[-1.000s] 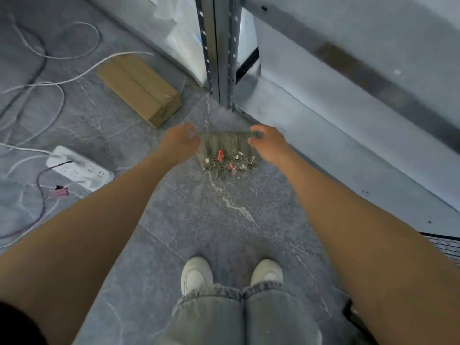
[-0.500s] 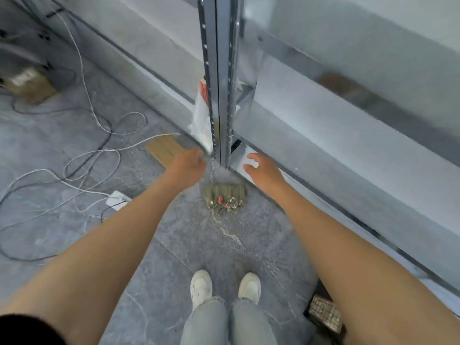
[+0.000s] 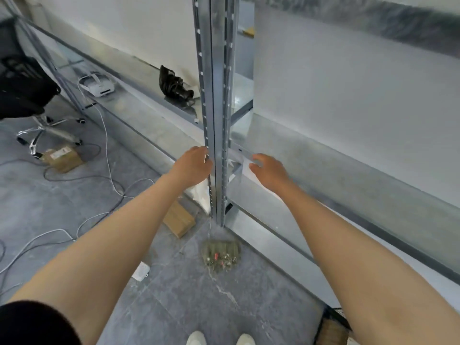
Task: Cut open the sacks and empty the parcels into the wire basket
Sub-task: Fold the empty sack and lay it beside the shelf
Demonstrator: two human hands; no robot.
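Both our hands are empty right now: left hand [image 3: 193, 161] and right hand [image 3: 270, 170] hover loose-fingered by the rack post [image 3: 219, 120]. The sack [image 3: 221, 255] sits crumpled on the floor [image 3: 174, 295] at the post's foot, parked out of the way we'd guess, wire basket [image 3: 332, 316] bottom-right.

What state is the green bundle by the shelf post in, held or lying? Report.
Lying on the floor, at the foot of the shelf post; left hand and right hand hover higher, apart from the green bundle.
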